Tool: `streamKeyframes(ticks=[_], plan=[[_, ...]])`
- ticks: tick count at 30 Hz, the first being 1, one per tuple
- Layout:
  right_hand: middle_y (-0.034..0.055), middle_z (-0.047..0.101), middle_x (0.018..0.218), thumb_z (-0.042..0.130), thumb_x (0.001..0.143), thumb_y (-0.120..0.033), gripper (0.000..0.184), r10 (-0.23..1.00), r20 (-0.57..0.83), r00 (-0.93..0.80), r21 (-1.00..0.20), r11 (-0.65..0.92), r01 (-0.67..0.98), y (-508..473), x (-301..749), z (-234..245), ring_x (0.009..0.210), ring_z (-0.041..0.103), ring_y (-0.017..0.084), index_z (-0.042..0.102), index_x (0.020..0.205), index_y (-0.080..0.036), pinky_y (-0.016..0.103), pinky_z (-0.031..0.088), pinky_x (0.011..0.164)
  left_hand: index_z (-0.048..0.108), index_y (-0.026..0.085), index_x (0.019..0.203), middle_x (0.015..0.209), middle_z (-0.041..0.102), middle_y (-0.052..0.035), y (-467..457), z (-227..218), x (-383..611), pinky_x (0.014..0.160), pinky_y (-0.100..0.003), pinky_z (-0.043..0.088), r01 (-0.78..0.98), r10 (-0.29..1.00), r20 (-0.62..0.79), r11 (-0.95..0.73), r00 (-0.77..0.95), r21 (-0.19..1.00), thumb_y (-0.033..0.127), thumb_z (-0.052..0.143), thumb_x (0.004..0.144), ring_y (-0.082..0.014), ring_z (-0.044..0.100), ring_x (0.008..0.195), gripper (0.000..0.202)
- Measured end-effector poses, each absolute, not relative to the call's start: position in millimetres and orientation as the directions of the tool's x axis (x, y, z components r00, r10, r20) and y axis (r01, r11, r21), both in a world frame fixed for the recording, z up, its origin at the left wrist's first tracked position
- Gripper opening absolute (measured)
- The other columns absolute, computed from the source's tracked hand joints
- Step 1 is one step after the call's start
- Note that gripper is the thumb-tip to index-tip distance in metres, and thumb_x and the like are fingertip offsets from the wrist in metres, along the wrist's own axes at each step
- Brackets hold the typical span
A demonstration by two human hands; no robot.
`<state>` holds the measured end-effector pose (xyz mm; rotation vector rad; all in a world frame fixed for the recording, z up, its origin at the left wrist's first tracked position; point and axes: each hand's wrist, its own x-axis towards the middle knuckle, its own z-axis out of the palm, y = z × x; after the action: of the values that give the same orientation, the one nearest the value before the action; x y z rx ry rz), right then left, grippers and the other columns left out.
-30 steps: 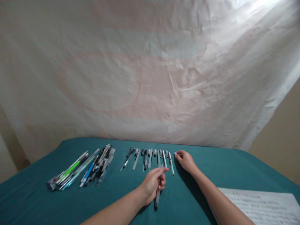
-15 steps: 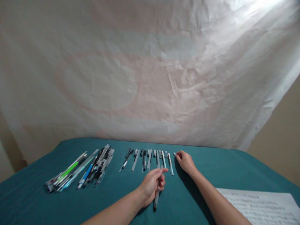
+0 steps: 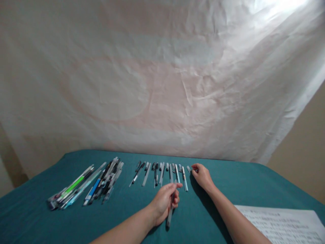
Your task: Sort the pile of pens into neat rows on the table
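My left hand (image 3: pixel 165 203) is closed around a clear-barrelled pen (image 3: pixel 169 217), its dark end pointing toward me and its other end partly hidden by my fingers. A small pen cap (image 3: pixel 188 169) lies on the table at the right end of the row. Just right of that cap is my right hand (image 3: pixel 201 175), thumb and index fingertip slightly apart and nothing seen between them. Nearby in the row lie a white patterned pen (image 3: pixel 185 178), a pale blue pen (image 3: pixel 177 173) and a grey pen (image 3: pixel 171 173), with loose caps at their far ends.
Farther left in the row are black-tipped pens (image 3: pixel 137 174). At the left lie two bunches of pens, one with a green pen (image 3: pixel 72 187), the other with a blue-gripped pen (image 3: pixel 94 188). A handwritten sheet (image 3: pixel 284 222) lies at the lower right on the green tablecloth (image 3: pixel 114 223).
My right hand has let go of the cap and shifted slightly right, leaving it on the table. The left hand with its pen has hardly moved.
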<state>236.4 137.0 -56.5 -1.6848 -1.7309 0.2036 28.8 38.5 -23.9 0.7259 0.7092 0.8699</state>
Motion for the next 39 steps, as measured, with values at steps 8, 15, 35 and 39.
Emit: streamKeyframes(ticks=[8, 15, 35, 39], plan=[[0.0062, 0.063, 0.083, 0.051, 0.072, -0.022, 0.02, 0.934, 0.357, 0.029, -0.517, 0.171, 0.839, 134.3, 228.8, -57.1, 0.076, 0.057, 0.019, 0.063, 0.087, -0.018, 0.025, 0.041, 0.069, 0.051, 0.014, 0.095, 0.063, 0.042, 0.0028, 39.1, -27.0, 28.6, 0.046, -0.019, 0.022, -0.404, 0.856, -0.227, 0.433, 0.464, 0.806, 0.032, 0.047, 0.079, -0.0053, 0.039, 0.049, 0.024], [0.0058, 0.063, 0.083, 0.053, 0.073, -0.027, 0.018, 0.926, 0.377, 0.028, -0.478, 0.168, 0.862, 133.5, 224.0, -56.2, 0.077, 0.057, 0.018, 0.063, 0.086, -0.019, 0.024, 0.04, 0.067, 0.051, 0.013, 0.095, 0.063, 0.042, 0.0025, 38.6, -24.9, 29.2, 0.046, -0.019, 0.022, -0.406, 0.859, -0.23, 0.432, 0.457, 0.805, 0.03, 0.045, 0.08, -0.0054, 0.039, 0.048, 0.023], [0.0023, 0.057, 0.061, 0.042, 0.076, -0.055, 0.046, 0.963, -0.015, -0.269, -0.926, 0.088, 0.368, 89.4, 176.7, 9.2, 0.051, 0.048, 0.009, 0.058, 0.071, -0.012, 0.018, 0.032, 0.043, 0.049, 0.015, 0.093, 0.062, 0.043, 0.0031, 38.1, -18.1, 27.9, 0.045, -0.016, 0.028, -0.543, 0.86, -0.181, 0.451, 0.478, 0.708, 0.03, 0.046, 0.081, -0.0045, 0.041, 0.048, 0.019], [0.001, 0.057, 0.06, 0.05, 0.071, -0.056, 0.044, 0.936, -0.055, -0.348, -0.92, 0.088, 0.383, 73.8, 165.0, 17.8, 0.05, 0.047, 0.008, 0.058, 0.072, -0.012, 0.017, 0.031, 0.041, 0.047, 0.015, 0.088, 0.062, 0.048, 0.0024, 41.5, -13.7, 27.1, 0.049, -0.017, 0.035, -0.636, 0.926, -0.111, 0.331, 0.36, 0.697, 0.027, 0.047, 0.082, -0.0051, 0.045, 0.05, 0.014]])
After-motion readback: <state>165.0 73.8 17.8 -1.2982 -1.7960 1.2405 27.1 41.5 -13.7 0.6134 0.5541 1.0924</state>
